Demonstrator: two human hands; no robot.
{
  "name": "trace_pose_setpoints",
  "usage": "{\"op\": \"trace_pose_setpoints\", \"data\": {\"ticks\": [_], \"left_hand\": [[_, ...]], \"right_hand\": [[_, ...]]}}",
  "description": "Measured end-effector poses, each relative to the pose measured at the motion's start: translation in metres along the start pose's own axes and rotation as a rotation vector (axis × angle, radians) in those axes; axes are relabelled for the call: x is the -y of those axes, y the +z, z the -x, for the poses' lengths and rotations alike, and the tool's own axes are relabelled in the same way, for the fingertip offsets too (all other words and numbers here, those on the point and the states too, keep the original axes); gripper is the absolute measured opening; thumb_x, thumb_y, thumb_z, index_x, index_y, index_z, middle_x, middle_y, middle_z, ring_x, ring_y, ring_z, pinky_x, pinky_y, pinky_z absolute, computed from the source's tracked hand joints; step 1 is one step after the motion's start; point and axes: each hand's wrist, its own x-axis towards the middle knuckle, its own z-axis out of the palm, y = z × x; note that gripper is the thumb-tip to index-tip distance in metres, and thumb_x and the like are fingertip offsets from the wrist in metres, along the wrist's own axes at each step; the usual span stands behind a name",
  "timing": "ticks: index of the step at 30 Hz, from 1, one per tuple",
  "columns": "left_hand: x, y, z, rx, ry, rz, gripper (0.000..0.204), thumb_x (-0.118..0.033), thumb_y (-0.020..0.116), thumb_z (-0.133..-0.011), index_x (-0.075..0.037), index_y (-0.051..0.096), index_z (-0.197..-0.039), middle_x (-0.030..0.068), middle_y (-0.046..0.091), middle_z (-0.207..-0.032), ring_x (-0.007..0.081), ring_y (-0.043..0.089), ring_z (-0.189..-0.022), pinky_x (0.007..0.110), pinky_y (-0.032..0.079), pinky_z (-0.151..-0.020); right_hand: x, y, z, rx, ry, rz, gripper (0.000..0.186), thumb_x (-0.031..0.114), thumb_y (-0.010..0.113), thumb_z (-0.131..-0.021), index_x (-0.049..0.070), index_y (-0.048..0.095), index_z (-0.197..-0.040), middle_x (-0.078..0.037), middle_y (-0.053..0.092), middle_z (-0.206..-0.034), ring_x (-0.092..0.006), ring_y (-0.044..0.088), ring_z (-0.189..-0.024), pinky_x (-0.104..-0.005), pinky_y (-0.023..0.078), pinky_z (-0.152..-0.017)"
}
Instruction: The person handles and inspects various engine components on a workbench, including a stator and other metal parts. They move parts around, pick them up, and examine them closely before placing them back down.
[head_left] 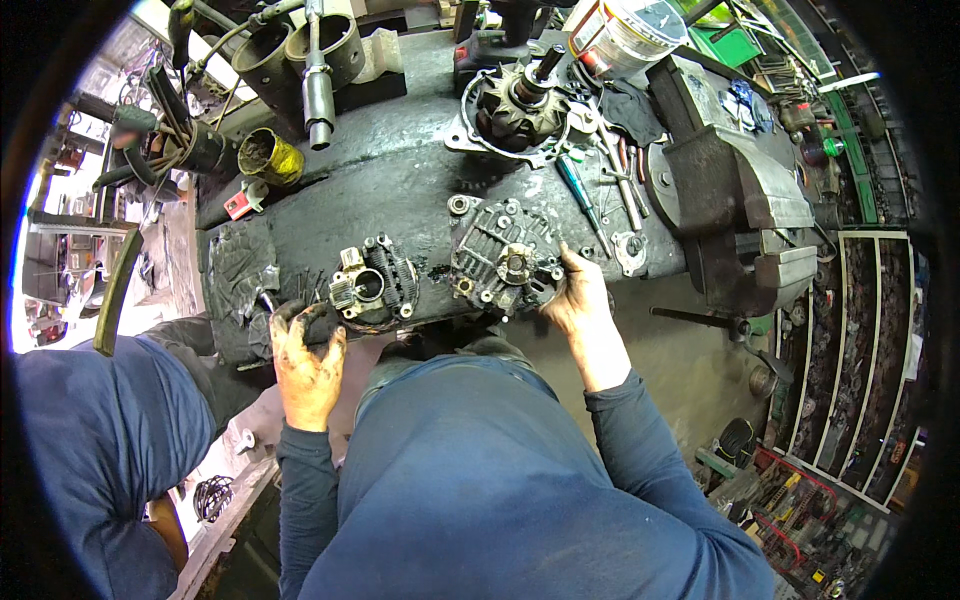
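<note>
My greasy left hand (305, 352) is closed around a small tool (268, 300) with a metal tip, at the near edge of the dark workbench (400, 180). Just right of it lies a horseshoe-shaped rectifier part (375, 283). My right hand (577, 292) grips the right rim of a grey ribbed alternator housing (505, 262) that lies flat on the bench. Farther back stands the rotor with its front housing (512, 108).
A large grey vise (730, 190) sits at the bench's right end. Screwdrivers and loose tools (600, 190) lie beside it. A yellow tin (270, 157), metal cylinders (300, 50) and a white bucket (625, 35) stand at the back. Another person in blue (100, 440) is at my left.
</note>
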Motion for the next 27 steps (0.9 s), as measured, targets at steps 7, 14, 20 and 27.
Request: {"op": "trace_pose_setpoints", "data": {"ticks": [7,14,20,27], "left_hand": [[-0.002,-0.001,0.001,-0.014,0.054,-0.037,0.039,-0.007,0.079,-0.079,-0.002,0.067,-0.115,0.0211,0.059,-0.123,0.04,0.057,-0.117,0.047,0.046,-0.102],[0.0,0.002,0.005,0.016,0.006,0.016,0.038,-0.011,0.078,-0.082,-0.004,0.068,-0.118,0.0221,0.06,-0.122,0.0405,0.056,-0.117,0.047,0.046,-0.103],[0.002,0.008,0.01,0.052,-0.013,0.004,0.045,-0.014,0.08,-0.082,-0.004,0.064,-0.123,0.0259,0.059,-0.125,0.0458,0.053,-0.121,0.051,0.044,-0.107],[0.007,0.012,0.016,0.04,-0.032,0.04,0.038,-0.013,0.078,-0.083,-0.004,0.067,-0.118,0.0224,0.061,-0.121,0.0417,0.056,-0.117,0.048,0.046,-0.104]], "right_hand": [[-0.004,0.002,-0.01,-0.117,0.011,-0.069,0.039,0.031,0.044,-0.109,0.002,0.057,-0.132,-0.017,0.065,-0.133,-0.0367,0.061,-0.125,-0.0687,0.036,-0.112],[-0.013,-0.008,-0.029,-0.129,0.049,-0.109,0.039,0.029,0.041,-0.11,0.002,0.054,-0.134,-0.018,0.064,-0.134,-0.038,0.06,-0.126,-0.0704,0.035,-0.112],[-0.023,-0.006,-0.033,-0.135,-0.143,0.076,0.036,0.029,0.047,-0.109,-0.001,0.058,-0.127,-0.016,0.067,-0.124,-0.0304,0.067,-0.11,-0.0535,0.054,-0.1],[-0.014,-0.009,-0.006,-0.195,-0.295,0.813,0.047,0.043,0.056,-0.106,0.0,0.066,-0.119,-0.008,0.069,-0.11,-0.0174,0.063,-0.092,-0.0347,0.052,-0.081]]}}
